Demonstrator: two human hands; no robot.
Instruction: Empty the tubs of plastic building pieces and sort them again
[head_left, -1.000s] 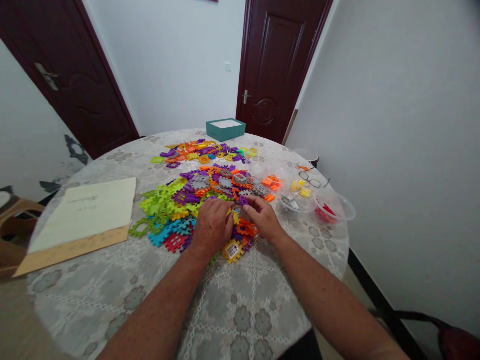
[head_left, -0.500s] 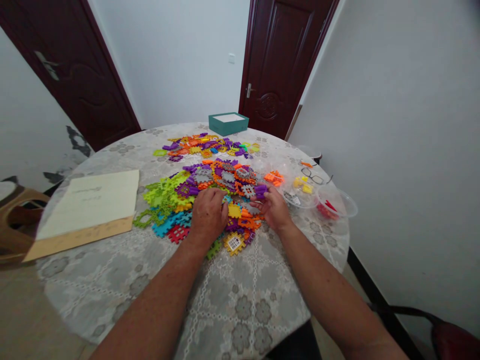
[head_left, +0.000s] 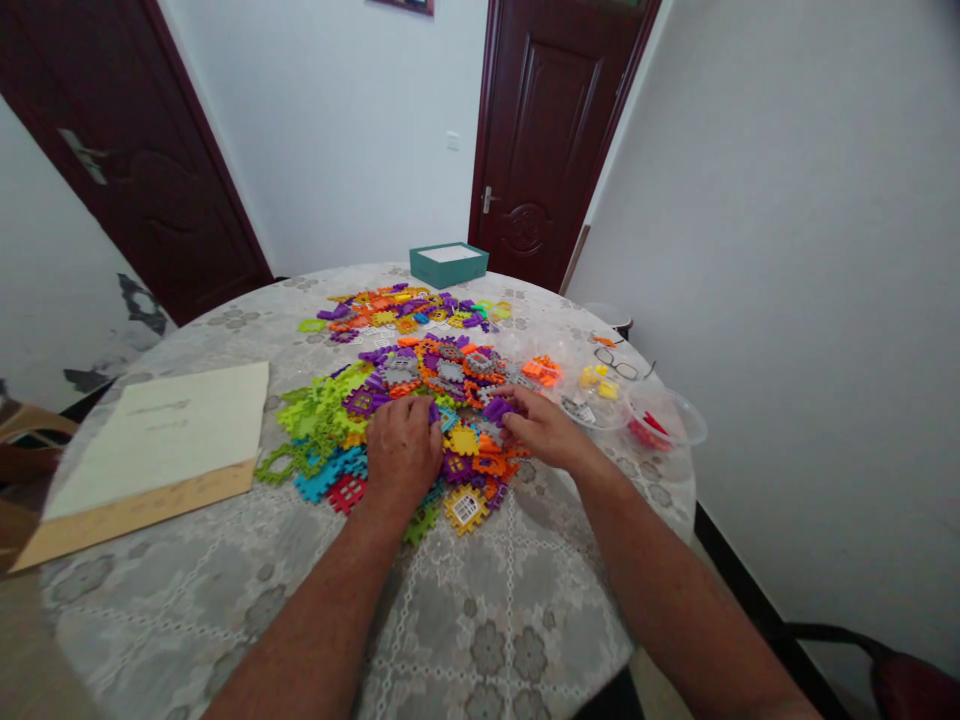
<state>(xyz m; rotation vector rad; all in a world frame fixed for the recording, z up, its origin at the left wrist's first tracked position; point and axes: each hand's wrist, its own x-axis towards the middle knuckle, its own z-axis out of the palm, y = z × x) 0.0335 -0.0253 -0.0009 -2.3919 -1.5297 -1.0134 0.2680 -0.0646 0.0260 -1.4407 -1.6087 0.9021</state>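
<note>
A heap of flat interlocking plastic tiles [head_left: 390,400] in green, purple, orange, grey, blue and yellow covers the middle of a round table [head_left: 480,620]. My left hand [head_left: 401,452] lies knuckles up on the near side of the heap, fingers curled down onto the tiles; what it grips is hidden. My right hand [head_left: 541,430] rests at the heap's right side, fingers pinched on a purple tile [head_left: 496,410]. A yellow tile with a white window [head_left: 466,507] lies just in front of both hands.
A second smaller pile of tiles [head_left: 409,305] lies farther back, with a teal box [head_left: 448,263] behind it. A cream paper on a brown folder [head_left: 154,435] is at the left. Clear bowls [head_left: 664,420] with small parts and glasses [head_left: 615,362] sit right. Two dark doors stand behind.
My right hand moved from the tiles near me up to the purple tile and has pinched it. My left hand stayed on the heap. The camera shifted slightly.
</note>
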